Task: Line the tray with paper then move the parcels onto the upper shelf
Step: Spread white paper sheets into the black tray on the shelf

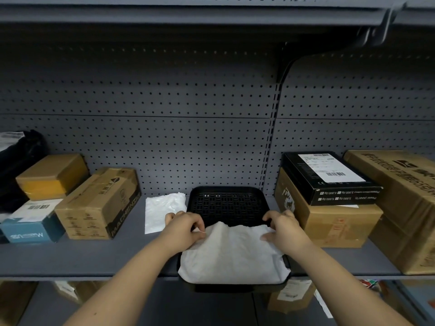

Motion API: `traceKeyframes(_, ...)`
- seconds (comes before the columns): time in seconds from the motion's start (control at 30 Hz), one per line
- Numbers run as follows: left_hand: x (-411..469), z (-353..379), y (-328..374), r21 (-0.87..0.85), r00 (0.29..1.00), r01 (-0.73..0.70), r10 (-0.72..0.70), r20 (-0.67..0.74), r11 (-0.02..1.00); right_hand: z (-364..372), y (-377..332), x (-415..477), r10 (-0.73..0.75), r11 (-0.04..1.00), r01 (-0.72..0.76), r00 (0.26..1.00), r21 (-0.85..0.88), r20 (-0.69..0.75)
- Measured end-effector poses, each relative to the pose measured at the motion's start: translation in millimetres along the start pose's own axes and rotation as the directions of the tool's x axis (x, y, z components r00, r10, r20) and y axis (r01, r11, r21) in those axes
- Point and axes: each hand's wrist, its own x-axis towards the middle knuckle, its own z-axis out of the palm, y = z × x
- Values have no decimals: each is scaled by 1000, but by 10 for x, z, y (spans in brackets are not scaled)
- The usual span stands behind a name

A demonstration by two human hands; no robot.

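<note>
A black perforated tray (227, 203) sits on the grey shelf, its near edge hanging over the shelf's front. A white sheet of paper (233, 255) covers the tray's near half. My left hand (184, 225) pinches the sheet's far left edge and my right hand (283, 228) holds its far right edge. The tray's far half is bare. Cardboard parcels stand left (98, 203) and right (329, 220) of the tray. The upper shelf (188, 15) runs along the top.
More white paper (162, 210) lies left of the tray. A small yellow-taped box (51, 176), a blue-white box (33, 222) and a black bag (16, 161) are at far left. A black labelled box (329, 180) tops the right parcel; a large carton (407, 203) stands beside it.
</note>
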Motion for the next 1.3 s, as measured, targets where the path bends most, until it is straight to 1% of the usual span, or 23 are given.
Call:
traceKeyframes(0.1,8,-121,-67,-250,997,26,-42,-58,968,-68,21,-26,-4,996,6,1000,91,-21)
traceKeyframes(0.2,9,-262,-89,-493,991,69,-115,-65,867,-144,29,-28,-15,994,16,1000,104,-10)
traceKeyframes(0.27,19,-296,-75,-559,985,107,-164,-53,822,-166,14,-25,-19,990,24,999,136,-33)
traceKeyframes(0.33,26,-270,-71,-599,979,134,-199,-45,790,-168,-7,-36,-7,978,23,997,209,-75)
traceKeyframes(0.4,30,-219,-82,-622,968,150,-244,-67,768,-151,-32,-45,31,955,1,994,297,-104)
traceKeyframes(0.5,57,-170,-58,-592,950,159,-286,-127,790,-139,-67,-8,93,908,-44,991,416,-98)
traceKeyframes(0.57,117,-179,-15,-567,942,168,-301,-148,806,-163,-102,68,138,883,-80,986,462,-92)
traceKeyframes(0.63,226,-214,7,-544,935,187,-319,-158,818,-204,-144,191,205,836,-135,976,533,-75)
traceKeyframes(0.7,345,-263,21,-510,927,209,-335,-169,835,-248,-181,324,265,805,-182,962,564,-69)
traceKeyframes(0.73,415,-285,20,-485,924,211,-335,-183,848,-267,-194,402,282,810,-190,956,555,-84)
traceKeyframes(0.83,645,-316,13,-424,916,218,-335,-223,879,-312,-223,647,289,842,-175,945,511,-152)
traceKeyframes(0.9,801,-299,3,-397,914,229,-337,-227,889,-309,-224,809,280,884,-174,941,435,-193)
traceKeyframes(0.97,963,-244,-43,-374,920,219,-319,-228,901,-261,-214,979,261,927,-179,939,329,-225)
traceKeyframes(1.03,1112,-169,-123,-351,934,191,-280,-222,917,-202,-222,1122,228,964,-186,945,188,-235)
traceKeyframes(1.1,1234,-83,-207,-323,948,182,-253,-194,929,-125,-225,1243,194,981,-184,954,65,-229)
traceKeyframes(1.13,1280,-45,-236,-314,950,193,-258,-179,930,-90,-223,1283,187,982,-184,958,31,-219)
traceKeyframes(1.2,1332,26,-282,-305,946,219,-278,-166,927,-22,-193,1336,187,982,-187,963,17,-194)
traceKeyframes(1.3,1347,79,-298,-297,940,228,-289,-179,927,26,-130,1357,176,984,-168,966,53,-189)
